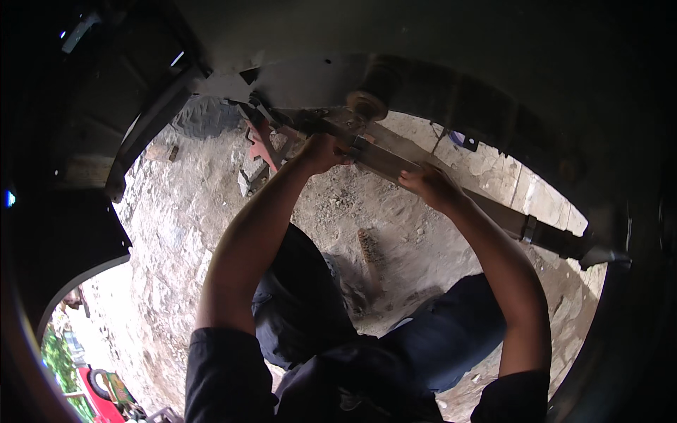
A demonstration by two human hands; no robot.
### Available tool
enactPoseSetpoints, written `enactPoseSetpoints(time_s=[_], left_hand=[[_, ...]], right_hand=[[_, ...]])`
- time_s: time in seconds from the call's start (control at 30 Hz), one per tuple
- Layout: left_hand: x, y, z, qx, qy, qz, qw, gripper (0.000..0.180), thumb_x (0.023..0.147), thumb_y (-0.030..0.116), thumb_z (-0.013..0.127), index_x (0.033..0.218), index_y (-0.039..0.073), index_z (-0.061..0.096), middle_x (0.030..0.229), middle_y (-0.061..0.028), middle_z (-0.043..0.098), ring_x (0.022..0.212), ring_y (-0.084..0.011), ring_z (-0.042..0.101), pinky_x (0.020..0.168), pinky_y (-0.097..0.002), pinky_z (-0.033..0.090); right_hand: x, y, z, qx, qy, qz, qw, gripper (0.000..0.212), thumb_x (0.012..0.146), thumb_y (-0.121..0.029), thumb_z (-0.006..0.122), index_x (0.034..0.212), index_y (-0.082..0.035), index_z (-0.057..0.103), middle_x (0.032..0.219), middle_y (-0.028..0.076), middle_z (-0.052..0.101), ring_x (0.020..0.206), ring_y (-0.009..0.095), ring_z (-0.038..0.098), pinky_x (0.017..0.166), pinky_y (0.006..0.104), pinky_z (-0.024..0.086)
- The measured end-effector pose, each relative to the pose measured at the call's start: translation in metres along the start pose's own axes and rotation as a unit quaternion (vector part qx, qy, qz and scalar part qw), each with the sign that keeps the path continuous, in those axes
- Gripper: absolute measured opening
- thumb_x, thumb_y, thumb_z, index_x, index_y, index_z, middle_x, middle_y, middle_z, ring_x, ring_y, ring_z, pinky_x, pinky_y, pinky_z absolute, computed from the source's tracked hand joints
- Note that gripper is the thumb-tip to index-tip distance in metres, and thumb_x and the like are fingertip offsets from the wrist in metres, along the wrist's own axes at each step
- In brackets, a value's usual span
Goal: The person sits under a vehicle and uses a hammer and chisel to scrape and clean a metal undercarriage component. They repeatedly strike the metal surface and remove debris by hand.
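A long, flat metal bar (493,210), which looks like a leaf spring with a band round it, slants beneath a dark vehicle body from upper middle to lower right. My left hand (326,153) is closed at its upper left end, beside a bracket; the fingertips are partly hidden. Farther along the bar, my right hand (431,185) grips it, thumb on the near side and fingers over the top. A rusty round part (367,104) hangs from the body just above the bar.
A red metal stand (261,146) is left of my left hand, with a tyre (204,116) behind it. On the dirt floor (180,233) between my knees lies a narrow ridged brown object (367,254). Dark body panels (77,240) curve overhead and around.
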State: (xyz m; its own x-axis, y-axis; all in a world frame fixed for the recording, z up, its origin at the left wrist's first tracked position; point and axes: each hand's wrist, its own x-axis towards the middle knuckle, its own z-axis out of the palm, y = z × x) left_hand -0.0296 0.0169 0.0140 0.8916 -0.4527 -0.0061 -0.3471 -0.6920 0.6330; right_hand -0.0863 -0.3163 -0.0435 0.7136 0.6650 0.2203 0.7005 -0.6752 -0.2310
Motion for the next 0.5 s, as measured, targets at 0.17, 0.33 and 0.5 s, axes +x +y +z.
enactPoseSetpoints(time_s=[0.17,0.33,0.5], left_hand=[[-0.004,-0.003,-0.005,-0.005,-0.005,-0.006,1.0,0.035,0.077,0.016,0.086,0.109,0.009,0.076,0.093,-0.0099,0.077,0.083,-0.0177,0.072,0.078,-0.0353,0.056],[0.001,0.0,-0.001,0.037,-0.02,-0.05,0.998,0.046,0.066,0.002,0.085,0.111,0.008,0.075,0.089,-0.0107,0.076,0.08,-0.0182,0.073,0.075,-0.0346,0.057],[0.011,-0.014,0.016,0.12,0.022,-0.021,0.992,0.047,0.07,0.016,0.086,0.115,0.006,0.073,0.094,-0.0152,0.075,0.088,-0.0296,0.073,0.081,-0.0404,0.057]], right_hand=[[0.075,-0.02,0.038,0.062,0.014,0.033,0.997,0.027,0.1,-0.023,0.055,0.122,-0.024,0.071,0.115,0.013,0.066,0.107,0.034,0.065,0.095,0.0442,0.054],[0.092,-0.027,0.041,0.086,0.03,0.02,0.996,0.027,0.102,-0.032,0.053,0.122,-0.024,0.071,0.113,0.017,0.064,0.108,0.034,0.065,0.096,0.0455,0.052],[0.073,-0.055,0.008,0.135,-0.022,0.09,0.986,0.043,0.088,-0.001,0.06,0.126,-0.019,0.071,0.138,0.0,0.064,0.117,0.027,0.059,0.107,0.0396,0.048]])
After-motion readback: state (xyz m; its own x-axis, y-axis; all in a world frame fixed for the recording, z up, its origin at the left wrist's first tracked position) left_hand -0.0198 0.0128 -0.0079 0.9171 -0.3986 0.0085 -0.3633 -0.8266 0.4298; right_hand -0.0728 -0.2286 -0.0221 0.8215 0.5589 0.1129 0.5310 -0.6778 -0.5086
